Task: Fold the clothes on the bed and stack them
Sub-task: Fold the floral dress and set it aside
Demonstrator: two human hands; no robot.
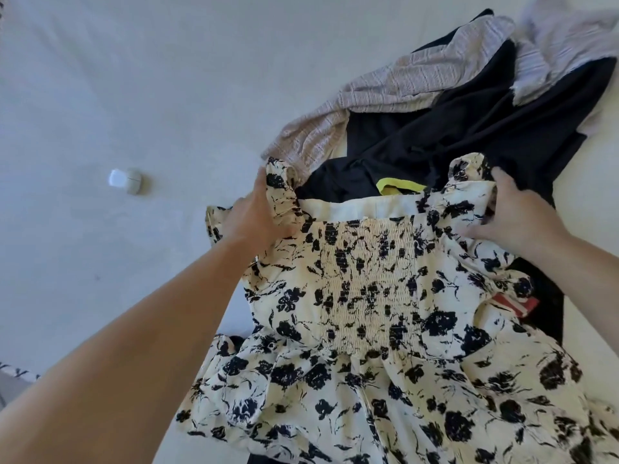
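One cream dress (375, 329) with dark floral print lies spread on the bed (117, 78), its shirred bodice facing up. Two hands work its top edge: the left hand (258, 212) has its grip closed on the left ruffled shoulder, the right hand (512, 212) has its grip closed on the right shoulder. Behind it lie one dark garment (469, 128) and one pale striped garment (418, 78), plus a yellow-edged piece (398, 186). One small white case (125, 180) sits apart on the wide bare sheet to the left.

L hand (256, 214) gripping, R hand (514, 212) fingers curled
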